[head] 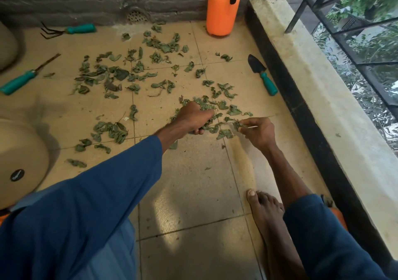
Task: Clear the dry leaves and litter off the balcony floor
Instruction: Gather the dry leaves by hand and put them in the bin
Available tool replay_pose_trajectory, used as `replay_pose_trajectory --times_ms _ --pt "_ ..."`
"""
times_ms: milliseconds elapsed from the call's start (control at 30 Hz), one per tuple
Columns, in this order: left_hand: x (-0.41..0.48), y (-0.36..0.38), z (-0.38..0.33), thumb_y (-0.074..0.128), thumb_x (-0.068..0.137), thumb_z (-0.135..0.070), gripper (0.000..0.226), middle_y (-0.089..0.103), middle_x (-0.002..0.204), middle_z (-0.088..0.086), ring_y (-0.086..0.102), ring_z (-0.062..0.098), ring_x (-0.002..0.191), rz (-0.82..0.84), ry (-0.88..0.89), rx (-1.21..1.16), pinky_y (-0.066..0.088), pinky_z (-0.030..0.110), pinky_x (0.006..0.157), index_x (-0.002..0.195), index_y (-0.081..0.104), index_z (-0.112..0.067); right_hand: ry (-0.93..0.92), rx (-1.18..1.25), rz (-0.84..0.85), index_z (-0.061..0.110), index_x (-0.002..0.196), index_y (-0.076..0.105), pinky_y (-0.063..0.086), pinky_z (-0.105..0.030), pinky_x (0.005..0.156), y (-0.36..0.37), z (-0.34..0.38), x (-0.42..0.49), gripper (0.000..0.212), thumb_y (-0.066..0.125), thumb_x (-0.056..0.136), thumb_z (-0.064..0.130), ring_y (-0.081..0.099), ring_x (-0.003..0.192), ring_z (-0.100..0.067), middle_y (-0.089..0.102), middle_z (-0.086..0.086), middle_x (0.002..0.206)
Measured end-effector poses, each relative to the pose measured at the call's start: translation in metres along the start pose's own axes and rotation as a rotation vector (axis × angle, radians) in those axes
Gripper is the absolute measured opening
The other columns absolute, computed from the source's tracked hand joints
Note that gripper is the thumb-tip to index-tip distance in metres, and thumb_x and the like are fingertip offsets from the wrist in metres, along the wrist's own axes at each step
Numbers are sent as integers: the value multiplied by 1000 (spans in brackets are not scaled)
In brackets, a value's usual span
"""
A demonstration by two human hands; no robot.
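Dry green leaves [120, 75] lie scattered across the beige tiled balcony floor [193, 193], thickest in the middle and far part. My left hand [192, 119] reaches forward with its fingers curled round a bunch of leaves [210, 124] gathered on the floor. Just to its right, my right hand [259, 132] pinches a leaf [238, 125] between thumb and fingers, slightly above the tile. A small pile of leaves [225, 133] sits between the two hands.
An orange spray bottle [223, 8] stands by the back wall. A trowel [261, 73], a hand rake [69, 30] and a weeder [21, 79], all teal-handled, lie on the floor. Beige pots [19, 157] at left, a concrete ledge [323, 96] at right, my bare foot [267, 213] near.
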State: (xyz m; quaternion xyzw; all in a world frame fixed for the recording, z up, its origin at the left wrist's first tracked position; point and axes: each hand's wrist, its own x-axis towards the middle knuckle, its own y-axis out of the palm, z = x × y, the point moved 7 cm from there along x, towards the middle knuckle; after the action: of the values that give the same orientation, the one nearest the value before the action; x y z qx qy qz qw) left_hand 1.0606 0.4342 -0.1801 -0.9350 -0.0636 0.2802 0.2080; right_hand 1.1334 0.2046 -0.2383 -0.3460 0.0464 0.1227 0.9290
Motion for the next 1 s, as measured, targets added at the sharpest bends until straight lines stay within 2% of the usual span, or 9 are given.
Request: replay_pose_trajectory --times_ms 133,300,367,467,533,633,833,1000 --pt "3 -1 1 59 100 -30 27 61 65 0 56 11 42 -2 4 2 40 17 38 80 57 -12 6 155 -22 15 105 80 59 -25 63 -6 17 0 21 80 84 12 71 82 -15 75 -1 106" --pt "9 -7 13 60 100 -30 24 65 73 3 56 11 42 -7 -36 -44 40 18 37 89 60 -9 -109 233 48 11 108 78 63 -38 67 -4 52 -9 23 80 85 15 74 81 -20 75 -4 111" --pt "14 -10 24 60 99 -30 22 64 71 2 56 12 43 -6 -95 -124 38 19 38 103 61 -8 -154 278 66 7 109 77 63 -37 68 -8 69 -14 25 79 85 12 72 81 -25 76 -5 110" --pt "20 -13 41 60 99 -29 20 62 70 3 57 15 46 1 -199 -276 38 22 41 100 61 -8 -206 354 106 5 111 76 62 -33 68 -13 95 -23 27 78 85 9 71 81 -30 76 -4 110" --pt "22 -13 50 58 101 -29 22 64 76 9 56 16 46 31 -249 -344 37 21 40 100 62 -7 -228 372 131 6 113 76 61 -31 68 -15 111 -29 29 78 85 10 71 79 -23 75 -1 113" --pt "19 -11 56 55 103 -29 24 65 72 11 55 16 48 77 -305 -425 36 19 37 101 62 -7 -269 393 162 7 113 76 61 -28 69 -17 133 -38 28 78 85 11 69 79 -15 75 3 115" --pt "11 4 53 37 108 -31 34 58 72 6 52 11 48 293 -365 -668 36 16 33 91 56 -8 -316 498 174 13 106 77 62 -28 70 -23 170 -50 23 78 84 8 71 84 -18 76 1 107" --pt "3 12 42 34 108 -32 40 57 72 3 52 10 50 412 -378 -819 37 16 35 87 58 -9 -338 486 194 9 108 76 62 -30 72 -21 183 -55 23 78 84 8 73 87 -23 77 -6 101"
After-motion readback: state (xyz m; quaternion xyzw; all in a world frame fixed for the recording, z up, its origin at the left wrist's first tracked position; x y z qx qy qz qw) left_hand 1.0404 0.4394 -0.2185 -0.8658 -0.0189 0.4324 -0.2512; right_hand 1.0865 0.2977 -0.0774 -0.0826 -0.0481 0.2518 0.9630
